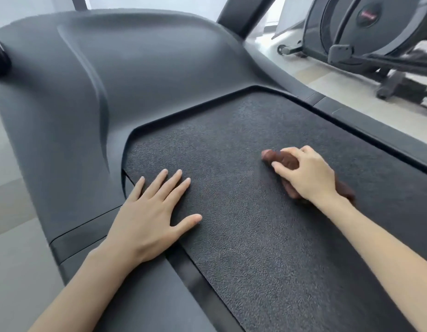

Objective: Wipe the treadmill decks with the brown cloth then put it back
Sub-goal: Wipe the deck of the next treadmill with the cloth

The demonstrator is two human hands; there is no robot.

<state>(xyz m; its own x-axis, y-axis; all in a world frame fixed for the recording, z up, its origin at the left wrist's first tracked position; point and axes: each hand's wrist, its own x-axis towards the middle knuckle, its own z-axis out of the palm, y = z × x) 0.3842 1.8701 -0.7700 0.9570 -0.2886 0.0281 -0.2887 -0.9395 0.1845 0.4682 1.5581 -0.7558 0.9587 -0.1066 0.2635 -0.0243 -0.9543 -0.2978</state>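
The right hand (pixel 306 173) clutches the bunched brown cloth (pixel 285 160) on the treadmill belt (pixel 243 248); the left hand (pixel 150 212) rests flat, fingers spread, empty. So tightly wadded, the cloth may skip patches.

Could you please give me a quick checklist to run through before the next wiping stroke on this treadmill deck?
1. Brown cloth held in the right hand: ok.
2. Cloth pressed on the treadmill belt: ok.
3. Left hand flat on the belt, clear of the cloth: ok.
4. Belt ahead free of objects: ok.
5. Belt stationary: cannot tell.
6. Side rail already wiped: cannot tell.
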